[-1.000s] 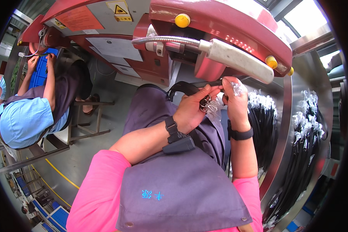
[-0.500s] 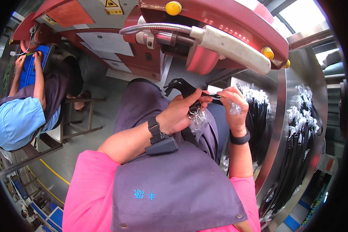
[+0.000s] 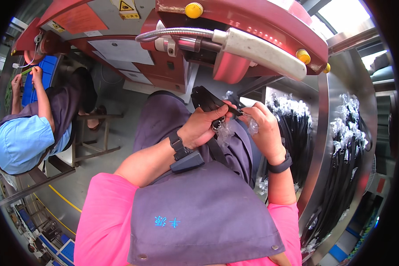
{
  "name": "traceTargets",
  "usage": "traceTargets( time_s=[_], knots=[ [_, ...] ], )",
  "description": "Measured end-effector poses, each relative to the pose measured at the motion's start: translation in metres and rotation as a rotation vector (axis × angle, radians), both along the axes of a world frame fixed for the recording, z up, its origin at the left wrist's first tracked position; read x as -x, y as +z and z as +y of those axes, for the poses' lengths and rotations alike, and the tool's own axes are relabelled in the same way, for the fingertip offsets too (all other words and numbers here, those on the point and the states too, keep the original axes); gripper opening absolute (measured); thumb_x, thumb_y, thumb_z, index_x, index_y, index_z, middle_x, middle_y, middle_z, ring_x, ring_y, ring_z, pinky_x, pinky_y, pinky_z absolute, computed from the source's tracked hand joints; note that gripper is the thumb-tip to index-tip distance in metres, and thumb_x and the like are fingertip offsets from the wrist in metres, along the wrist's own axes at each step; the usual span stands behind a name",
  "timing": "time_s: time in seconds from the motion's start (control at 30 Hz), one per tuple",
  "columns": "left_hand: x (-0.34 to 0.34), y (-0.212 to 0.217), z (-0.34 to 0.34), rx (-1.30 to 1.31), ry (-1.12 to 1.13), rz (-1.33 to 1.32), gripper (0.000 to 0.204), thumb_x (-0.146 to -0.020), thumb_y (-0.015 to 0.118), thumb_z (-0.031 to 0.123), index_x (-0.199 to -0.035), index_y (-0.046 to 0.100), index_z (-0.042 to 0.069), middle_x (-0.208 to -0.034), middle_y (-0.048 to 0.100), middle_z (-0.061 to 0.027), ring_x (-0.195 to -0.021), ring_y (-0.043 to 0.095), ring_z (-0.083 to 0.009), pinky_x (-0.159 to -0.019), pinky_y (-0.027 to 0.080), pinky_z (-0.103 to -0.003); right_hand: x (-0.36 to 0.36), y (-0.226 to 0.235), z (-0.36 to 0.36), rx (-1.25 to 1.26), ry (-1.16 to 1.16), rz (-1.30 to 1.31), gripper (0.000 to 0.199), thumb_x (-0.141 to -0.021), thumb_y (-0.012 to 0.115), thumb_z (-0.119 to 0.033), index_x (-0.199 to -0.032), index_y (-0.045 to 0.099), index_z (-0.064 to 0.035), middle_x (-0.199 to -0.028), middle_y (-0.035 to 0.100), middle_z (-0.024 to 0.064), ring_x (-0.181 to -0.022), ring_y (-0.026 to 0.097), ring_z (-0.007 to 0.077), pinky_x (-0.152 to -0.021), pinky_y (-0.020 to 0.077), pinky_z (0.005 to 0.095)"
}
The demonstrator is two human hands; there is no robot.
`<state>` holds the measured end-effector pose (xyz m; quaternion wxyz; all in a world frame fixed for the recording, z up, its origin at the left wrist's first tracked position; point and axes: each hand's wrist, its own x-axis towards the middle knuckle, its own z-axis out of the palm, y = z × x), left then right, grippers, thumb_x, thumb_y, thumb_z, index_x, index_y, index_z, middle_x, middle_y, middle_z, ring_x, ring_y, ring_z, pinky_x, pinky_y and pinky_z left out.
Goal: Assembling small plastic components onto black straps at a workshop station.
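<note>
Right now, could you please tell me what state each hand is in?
Left hand: closed, gripping the black strap with its metal clasp.
Right hand: closed, pinching the strap's end and a clear plastic wrapper.

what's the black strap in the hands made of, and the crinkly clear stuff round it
The black strap looks like matte leather or imitation leather: flat, stiff, dull sheen; which one is unclear. The crinkly clear wrap under the left hand seems thin glossy plastic film: see-through, creased, glinting.

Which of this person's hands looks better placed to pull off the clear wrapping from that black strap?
Probably the right hand: its fingertips already pinch the clear wrapping at the tip of the black strap. The left hand is wrapped around the strap and its metal clasp, steadying them.
</note>
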<state>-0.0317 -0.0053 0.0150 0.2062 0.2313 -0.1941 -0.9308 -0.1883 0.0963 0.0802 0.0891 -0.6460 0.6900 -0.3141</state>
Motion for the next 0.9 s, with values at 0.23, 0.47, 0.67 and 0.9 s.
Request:
traceTargets(
  time_s=[0.23,0.47,0.67,0.9],
  knots=[
    [0.000,0.005,-0.001,0.006,0.072,0.000,0.020,-0.090,0.064,0.011,-0.108,0.062,0.003,-0.106,0.066,-0.0107,-0.093,0.064,-0.0177,-0.081,0.051,-0.029,-0.003,0.000,-0.012,0.080,-0.124,-0.167,0.018,-0.075,0.071,0.000,-0.089,0.060,-0.0013,-0.076,0.059,0.0127,-0.069,0.060,0.0304,-0.062,0.0465,0.0343],
    [0.005,0.014,-0.003,-0.130,0.110,0.023,0.019,-0.090,0.064,0.014,-0.104,0.062,0.001,-0.105,0.067,-0.0125,-0.092,0.065,-0.0174,-0.077,0.051,-0.029,-0.015,-0.017,-0.024,0.144,-0.297,-0.670,0.008,-0.087,0.066,-0.006,-0.091,0.061,-0.0008,-0.067,0.057,0.0008,-0.057,0.051,0.0065,-0.052,0.0394,0.0220],
    [0.009,0.016,-0.005,-0.185,0.154,0.058,0.021,-0.091,0.063,0.014,-0.105,0.062,-0.001,-0.106,0.066,-0.0126,-0.087,0.063,-0.0145,-0.075,0.051,-0.027,-0.015,-0.015,-0.039,0.129,-0.340,-0.886,0.009,-0.089,0.064,-0.010,-0.093,0.062,-0.0014,-0.062,0.054,-0.0018,-0.054,0.047,0.0033,-0.049,0.0363,0.0197],
    [0.013,0.012,-0.006,-0.213,0.186,0.060,0.018,-0.094,0.058,0.010,-0.105,0.061,-0.003,-0.109,0.065,-0.0150,-0.107,0.062,-0.0219,-0.080,0.052,-0.029,-0.005,-0.023,-0.047,0.088,-0.325,-0.991,0.010,-0.089,0.064,-0.009,-0.094,0.063,-0.0006,-0.064,0.058,0.0001,-0.052,0.046,0.0027,-0.047,0.0357,0.0189]
  ],
)
